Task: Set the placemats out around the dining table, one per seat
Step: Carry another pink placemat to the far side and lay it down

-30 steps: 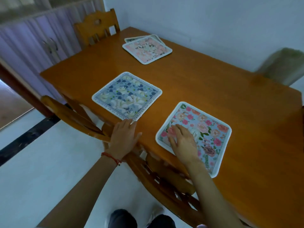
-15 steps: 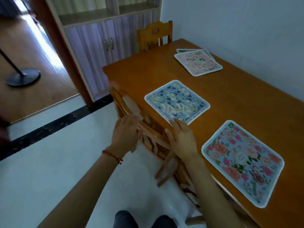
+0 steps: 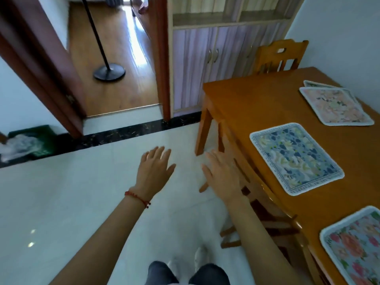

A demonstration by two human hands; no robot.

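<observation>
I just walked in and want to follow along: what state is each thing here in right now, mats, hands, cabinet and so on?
Left hand: open, empty, over the floor.
Right hand: open, empty, beside the table edge.
Blue placemat: flat on the table.
Rose placemat: flat, partly out of frame.
Pale pink placemat: lying over another mat.
Cabinet doors: closed.
Far chair: pushed up to the table.

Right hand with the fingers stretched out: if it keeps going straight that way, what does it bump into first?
Probably the wooden table leg, just beyond the right hand; its fingers point up-picture toward it. Depth is unclear, so it might pass above.
</observation>
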